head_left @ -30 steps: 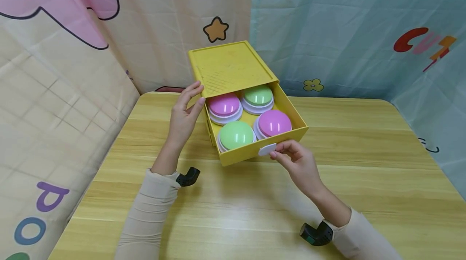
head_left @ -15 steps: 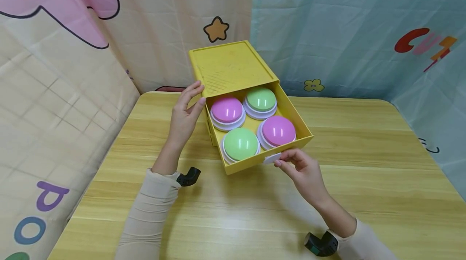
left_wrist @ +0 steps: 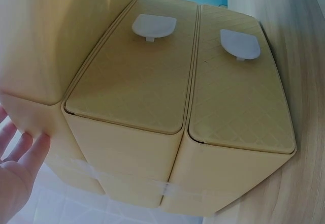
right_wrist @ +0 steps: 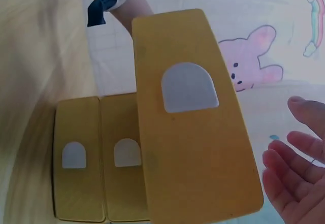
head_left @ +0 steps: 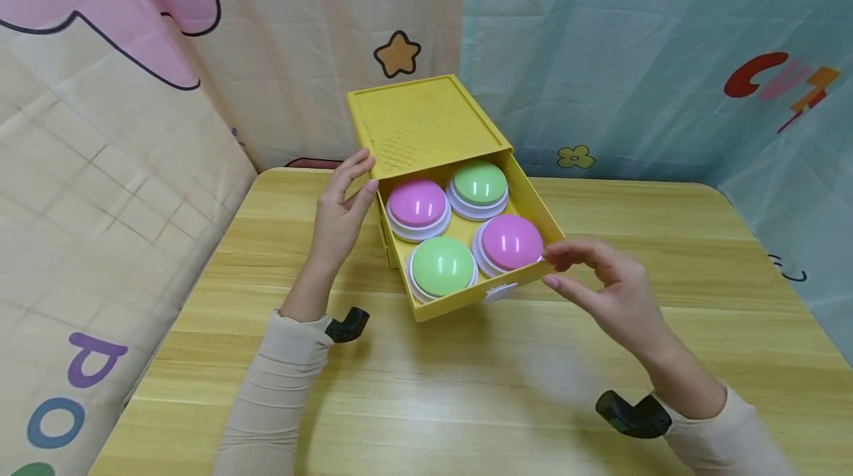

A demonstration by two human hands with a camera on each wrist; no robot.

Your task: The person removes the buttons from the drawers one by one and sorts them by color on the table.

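A yellow drawer unit has its top drawer pulled out, with two pink domes and two green domes on white bases inside. My left hand rests against the unit's left side, fingers extended. Beside the drawer's front right corner, my right hand is apart from the white handle, thumb and fingers spread with nothing between them. In the right wrist view that hand stands right of the drawer front. Two closed drawers with white handles show in the left wrist view.
The unit stands on a wooden table towards its back edge. Printed curtains hang behind and beside the table. Black wrist cameras sit on both cuffs.
The top drawer has slid further out towards me. My right hand has let go of the white handle and moved right. My left hand has stayed at the unit's side.
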